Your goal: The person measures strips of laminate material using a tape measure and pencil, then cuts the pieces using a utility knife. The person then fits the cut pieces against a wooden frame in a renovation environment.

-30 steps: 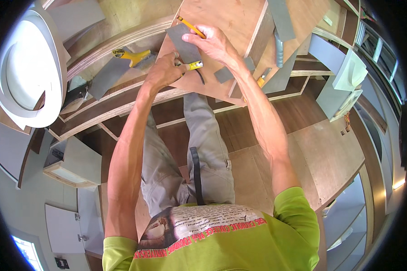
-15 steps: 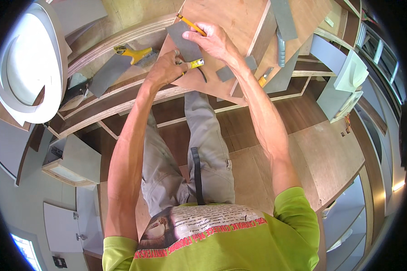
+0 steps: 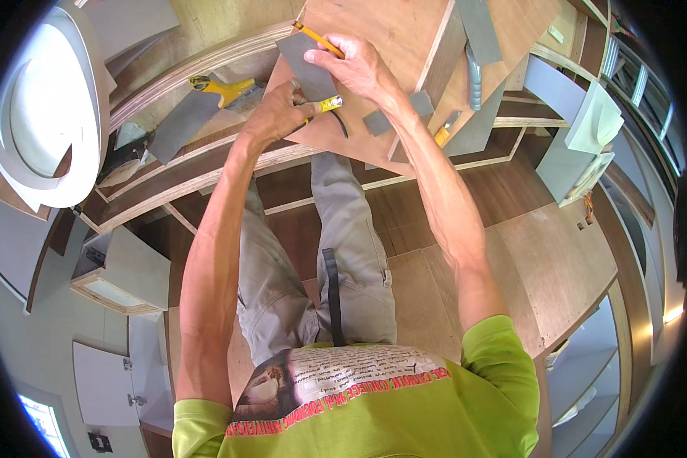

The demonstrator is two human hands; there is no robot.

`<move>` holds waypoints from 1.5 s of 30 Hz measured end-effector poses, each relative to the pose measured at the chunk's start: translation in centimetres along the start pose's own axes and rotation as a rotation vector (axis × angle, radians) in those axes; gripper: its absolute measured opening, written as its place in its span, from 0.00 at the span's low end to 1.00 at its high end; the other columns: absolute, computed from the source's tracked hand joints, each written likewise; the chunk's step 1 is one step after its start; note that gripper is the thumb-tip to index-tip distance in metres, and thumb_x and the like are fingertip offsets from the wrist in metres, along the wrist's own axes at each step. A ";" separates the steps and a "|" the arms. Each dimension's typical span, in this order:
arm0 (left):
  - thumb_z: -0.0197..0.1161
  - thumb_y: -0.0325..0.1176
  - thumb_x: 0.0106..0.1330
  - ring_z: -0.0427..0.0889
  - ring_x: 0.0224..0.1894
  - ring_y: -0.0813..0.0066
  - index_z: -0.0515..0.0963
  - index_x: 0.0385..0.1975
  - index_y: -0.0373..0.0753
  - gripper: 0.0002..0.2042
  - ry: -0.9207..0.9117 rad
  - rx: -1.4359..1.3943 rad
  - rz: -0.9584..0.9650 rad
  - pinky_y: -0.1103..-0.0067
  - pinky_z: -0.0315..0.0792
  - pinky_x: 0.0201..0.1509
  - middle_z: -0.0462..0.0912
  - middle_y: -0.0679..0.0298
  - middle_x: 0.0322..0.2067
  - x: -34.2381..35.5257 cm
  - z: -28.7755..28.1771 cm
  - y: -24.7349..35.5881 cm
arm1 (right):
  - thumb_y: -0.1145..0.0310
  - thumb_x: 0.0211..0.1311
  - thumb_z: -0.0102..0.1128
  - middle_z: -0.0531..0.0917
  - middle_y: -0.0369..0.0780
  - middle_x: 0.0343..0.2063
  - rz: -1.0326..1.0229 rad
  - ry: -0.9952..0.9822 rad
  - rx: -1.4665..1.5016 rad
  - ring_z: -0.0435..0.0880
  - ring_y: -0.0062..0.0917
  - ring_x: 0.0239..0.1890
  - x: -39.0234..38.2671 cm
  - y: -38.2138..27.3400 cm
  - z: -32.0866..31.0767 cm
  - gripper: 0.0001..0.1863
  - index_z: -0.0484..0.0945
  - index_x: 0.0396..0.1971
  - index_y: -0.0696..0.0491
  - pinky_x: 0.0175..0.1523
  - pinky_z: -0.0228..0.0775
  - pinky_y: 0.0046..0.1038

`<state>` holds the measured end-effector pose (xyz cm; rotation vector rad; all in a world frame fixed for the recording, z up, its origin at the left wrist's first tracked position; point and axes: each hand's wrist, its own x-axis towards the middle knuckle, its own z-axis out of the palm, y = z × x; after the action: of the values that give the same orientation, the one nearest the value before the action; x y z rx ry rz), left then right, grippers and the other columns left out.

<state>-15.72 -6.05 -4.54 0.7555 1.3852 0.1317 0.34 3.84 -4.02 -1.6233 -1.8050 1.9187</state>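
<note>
My right hand [image 3: 356,67] is closed around a yellow pencil [image 3: 318,38], its fingers over the upper part of a grey rectangular sheet piece [image 3: 304,64]. At the sheet's lower left, my left hand [image 3: 279,114] grips a tape measure; a short stretch of yellow tape [image 3: 330,103] sticks out to the right. The tape's case is mostly hidden by the fingers. Both hands are over a light brown wooden board [image 3: 389,46]. A dark thin strip [image 3: 339,124] lies just below the tape, and a smaller grey piece [image 3: 401,113] rests near my right wrist.
A yellow-handled tool [image 3: 225,90] lies on grey sheet at left. To the right are a grey-handled tool [image 3: 475,85] and a yellow cutter [image 3: 444,131]. A large white oval ring [image 3: 91,99] stands at far left. Wooden framing [image 3: 198,172] runs before my legs.
Both hands, with the pencil, the tape measure and the grey sheet piece, have shifted slightly to the left. Both grips look the same.
</note>
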 end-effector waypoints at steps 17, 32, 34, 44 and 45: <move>0.66 0.41 0.61 0.72 0.26 0.75 0.79 0.31 0.29 0.17 -0.004 0.136 0.085 0.74 0.68 0.33 0.77 0.63 0.22 0.6 -0.3 0.2 | 0.52 0.63 0.65 0.63 0.27 0.18 -0.033 -0.008 -0.032 0.59 0.13 0.23 0.0 0.8 -0.8 0.20 0.76 0.25 0.55 0.27 0.54 0.24; 0.66 0.43 0.57 0.84 0.45 0.52 0.80 0.45 0.31 0.22 -0.039 0.195 -0.040 0.67 0.74 0.52 0.84 0.45 0.39 1.4 -0.3 0.3 | 0.51 0.63 0.64 0.66 0.29 0.18 -0.029 -0.057 -0.080 0.63 0.15 0.23 0.4 1.3 -1.2 0.20 0.80 0.33 0.55 0.29 0.58 0.25; 0.67 0.41 0.59 0.79 0.34 0.64 0.80 0.36 0.30 0.17 0.016 0.175 0.018 0.71 0.72 0.42 0.82 0.54 0.29 1.6 0.1 -0.2 | 0.51 0.63 0.63 0.67 0.30 0.17 -0.047 -0.002 -0.053 0.65 0.16 0.22 0.2 1.4 -1.0 0.20 0.81 0.32 0.56 0.29 0.60 0.25; 0.66 0.42 0.56 0.83 0.49 0.52 0.79 0.49 0.33 0.23 -0.032 0.238 -0.061 0.67 0.73 0.55 0.84 0.47 0.43 1.2 -0.6 1.2 | 0.46 0.72 0.47 0.78 0.35 0.22 -0.022 0.311 0.046 0.75 0.19 0.26 -4.1 1.5 -4.8 0.26 0.83 0.36 0.54 0.33 0.67 0.26; 0.66 0.42 0.56 0.83 0.49 0.52 0.79 0.49 0.34 0.24 -0.029 0.247 -0.064 0.67 0.73 0.55 0.84 0.47 0.43 1.3 -0.5 1.2 | 0.46 0.72 0.47 0.79 0.35 0.23 -0.020 0.283 0.040 0.76 0.19 0.27 -4.8 1.4 -4.5 0.26 0.83 0.36 0.54 0.34 0.68 0.26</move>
<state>-15.49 -4.30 -4.94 0.9124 1.4114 -0.1024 6.31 3.48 -1.05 -1.7511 -1.6543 1.6082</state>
